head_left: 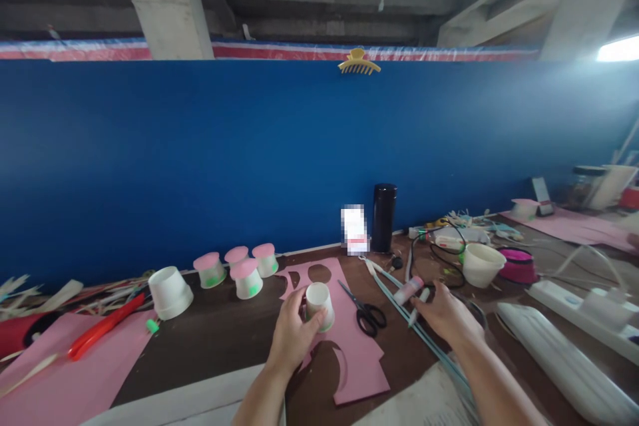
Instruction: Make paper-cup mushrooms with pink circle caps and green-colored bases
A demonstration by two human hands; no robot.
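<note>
— Four small white paper cups capped with pink discs (243, 271) stood finished left of the pink cut-out foam sheet (344, 319).

— One bare white paper cup (319, 305), gripped by left hand (294, 336) over that sheet, seemingly uncapped yet; right hand (446, 318) closed on white marker pen (418, 305), right of sheet.

A pixelated white card (354, 229) stands unreadable beside the flask (384, 217).

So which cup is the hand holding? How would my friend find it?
Start at the blue wall and drop to the pink sheet with round holes, mid-table. The left hand grips a small white cup standing there. Unlike the cups by the wall, it has no pink top.
</note>
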